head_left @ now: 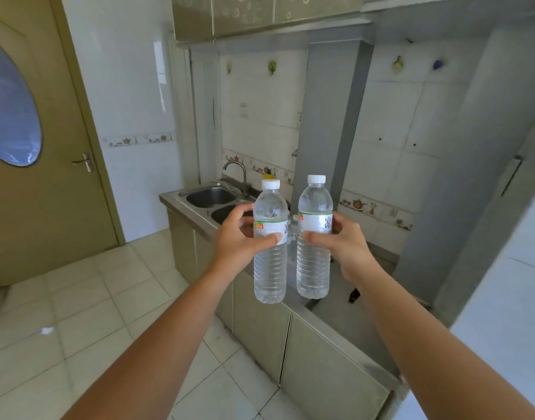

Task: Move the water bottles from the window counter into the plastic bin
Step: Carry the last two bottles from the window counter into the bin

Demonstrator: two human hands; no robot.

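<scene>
My left hand [240, 237] grips one clear, white-capped water bottle [270, 244] upright at its label; my right hand [345, 244] clasps a second bottle [314, 237] alongside, above the counter [336, 316] edge

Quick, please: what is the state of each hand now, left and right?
Left hand: closed, holding the left water bottle upright.
Right hand: closed, holding the right water bottle upright.
</scene>
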